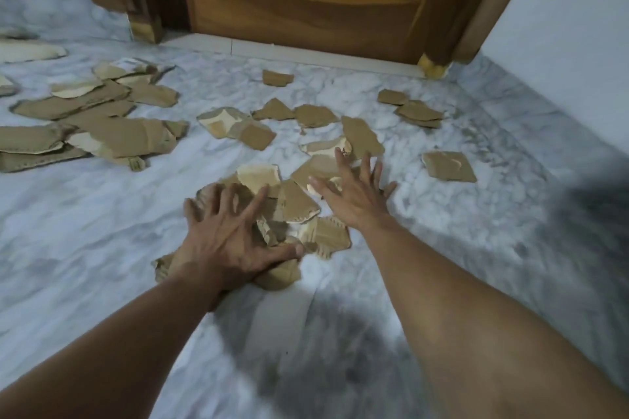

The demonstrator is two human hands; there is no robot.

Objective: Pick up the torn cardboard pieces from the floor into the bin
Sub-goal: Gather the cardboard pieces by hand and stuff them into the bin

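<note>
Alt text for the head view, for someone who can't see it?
The left hand and right hand, both spread open, reach down to a heap of torn cardboard pieces on a marble floor. More pieces lie scattered left and ahead, before a wooden door.

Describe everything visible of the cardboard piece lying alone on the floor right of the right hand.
The lone cardboard piece is a flat brown scrap, roughly diamond-shaped, with ragged torn edges. A paler strip shows along its left edge and a small pale curved scuff marks its top face. It lies flat on the grey-veined marble floor, apart from the other pieces. Nothing touches it: the right hand, fingers spread, is off to its left with bare floor between.
</note>
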